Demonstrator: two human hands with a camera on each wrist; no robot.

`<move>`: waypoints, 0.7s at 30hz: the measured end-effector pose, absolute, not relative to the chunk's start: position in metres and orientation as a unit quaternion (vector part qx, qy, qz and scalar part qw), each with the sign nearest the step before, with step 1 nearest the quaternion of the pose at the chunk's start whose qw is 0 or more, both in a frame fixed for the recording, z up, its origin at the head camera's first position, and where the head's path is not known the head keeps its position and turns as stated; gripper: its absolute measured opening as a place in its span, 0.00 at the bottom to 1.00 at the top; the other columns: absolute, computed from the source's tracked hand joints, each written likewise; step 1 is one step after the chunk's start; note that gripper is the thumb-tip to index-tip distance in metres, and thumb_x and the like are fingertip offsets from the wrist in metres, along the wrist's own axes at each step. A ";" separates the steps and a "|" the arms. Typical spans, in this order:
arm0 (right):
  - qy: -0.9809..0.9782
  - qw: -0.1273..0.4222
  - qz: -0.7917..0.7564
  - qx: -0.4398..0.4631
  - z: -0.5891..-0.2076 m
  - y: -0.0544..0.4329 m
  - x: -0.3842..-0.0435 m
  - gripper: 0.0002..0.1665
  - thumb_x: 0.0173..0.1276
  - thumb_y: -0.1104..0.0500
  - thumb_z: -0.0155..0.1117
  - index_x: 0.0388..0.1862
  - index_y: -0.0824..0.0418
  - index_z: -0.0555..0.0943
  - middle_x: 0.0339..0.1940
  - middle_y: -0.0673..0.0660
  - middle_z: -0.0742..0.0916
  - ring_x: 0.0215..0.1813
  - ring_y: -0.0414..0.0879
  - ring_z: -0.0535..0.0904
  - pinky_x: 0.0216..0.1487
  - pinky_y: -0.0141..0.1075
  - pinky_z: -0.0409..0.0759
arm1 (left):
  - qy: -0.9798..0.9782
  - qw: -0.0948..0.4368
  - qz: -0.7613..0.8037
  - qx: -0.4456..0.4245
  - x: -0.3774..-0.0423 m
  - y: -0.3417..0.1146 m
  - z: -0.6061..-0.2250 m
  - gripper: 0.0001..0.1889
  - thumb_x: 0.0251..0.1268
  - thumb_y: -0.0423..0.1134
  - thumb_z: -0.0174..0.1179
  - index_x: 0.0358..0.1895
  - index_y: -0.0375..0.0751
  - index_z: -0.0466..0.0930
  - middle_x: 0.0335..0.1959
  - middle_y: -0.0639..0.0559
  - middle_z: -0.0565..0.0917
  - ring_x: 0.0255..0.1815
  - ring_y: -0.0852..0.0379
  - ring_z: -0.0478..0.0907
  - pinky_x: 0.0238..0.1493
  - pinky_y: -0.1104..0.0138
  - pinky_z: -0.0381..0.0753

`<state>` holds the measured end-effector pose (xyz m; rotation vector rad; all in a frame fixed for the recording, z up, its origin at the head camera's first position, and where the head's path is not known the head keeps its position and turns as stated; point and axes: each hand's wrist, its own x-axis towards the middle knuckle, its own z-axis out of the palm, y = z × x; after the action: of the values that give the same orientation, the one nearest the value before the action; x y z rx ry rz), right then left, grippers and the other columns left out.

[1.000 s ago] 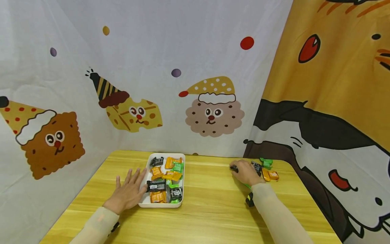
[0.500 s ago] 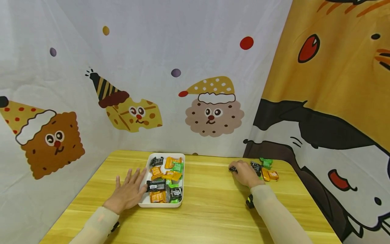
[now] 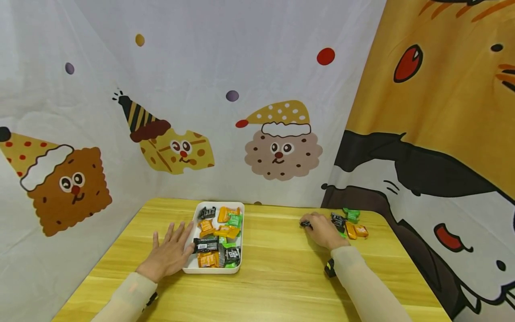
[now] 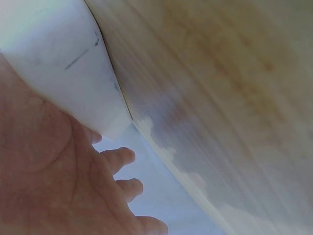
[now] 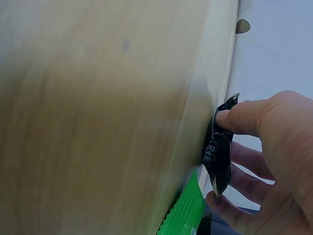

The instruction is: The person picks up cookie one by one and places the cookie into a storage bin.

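**Right hand [image 3: 323, 231] pinches a black packet [image 5: 218, 152]!**

Nearest, here's the left hand [image 3: 166, 256], fingers spread, at the left side of a white tray [image 3: 211, 271] holding orange, green and black wrapped pieces [image 3: 207, 227]. Across the wooden table [image 3: 281, 277], thumb and fingers grip that packet; whether it touches the wood, I can't tell. Just beyond, loose packets [image 3: 356, 230], then cartoon-printed cloth [image 3: 201, 67] behind everything!

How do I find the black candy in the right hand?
On the wooden table, look right of the white tray to the right hand. It pinches the black-wrapped candy. Being held sets it apart from the loose black wrapper right of the hand.
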<state>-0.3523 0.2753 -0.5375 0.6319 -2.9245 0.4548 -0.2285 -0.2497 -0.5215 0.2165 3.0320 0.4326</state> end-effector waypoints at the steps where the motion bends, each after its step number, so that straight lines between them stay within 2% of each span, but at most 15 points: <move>1: -0.964 0.057 0.152 0.209 -0.537 0.275 -0.352 0.19 0.82 0.67 0.76 0.68 0.59 0.92 0.64 0.65 0.93 0.62 0.63 0.93 0.58 0.60 0.95 | 0.987 0.035 0.141 0.070 -0.229 -0.250 -0.521 0.40 0.99 0.60 0.44 0.99 0.46 0.47 0.99 0.31 0.50 0.98 0.20 0.41 0.88 0.12 0.33; 6: -0.963 0.051 0.155 0.214 -0.536 0.272 -0.352 0.20 0.82 0.68 0.76 0.69 0.59 0.92 0.63 0.65 0.93 0.61 0.63 0.93 0.56 0.58 0.96 | 0.987 0.036 0.140 0.068 -0.228 -0.250 -0.521 0.40 0.99 0.60 0.44 0.99 0.46 0.47 0.99 0.31 0.50 0.98 0.20 0.41 0.88 0.12 0.32; 13: -0.964 0.043 0.165 0.205 -0.535 0.267 -0.348 0.20 0.83 0.67 0.76 0.69 0.58 0.92 0.65 0.64 0.93 0.63 0.62 0.93 0.59 0.58 0.95 | 0.987 0.039 0.137 0.068 -0.228 -0.250 -0.520 0.41 0.98 0.60 0.43 0.99 0.46 0.47 0.99 0.31 0.50 0.98 0.20 0.41 0.88 0.13 0.32; 21: -0.955 0.070 0.164 0.239 -0.527 0.253 -0.346 0.19 0.81 0.68 0.77 0.68 0.61 0.92 0.63 0.64 0.94 0.61 0.61 0.94 0.59 0.56 0.96 | 0.988 0.037 0.131 0.067 -0.229 -0.249 -0.522 0.41 0.98 0.61 0.43 0.99 0.47 0.47 0.99 0.31 0.50 0.98 0.20 0.41 0.88 0.13 0.34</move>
<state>-0.3458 0.2530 -0.5275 0.7181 -2.8714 0.4940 -0.2290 -0.2493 -0.5221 0.2071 3.0337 0.4006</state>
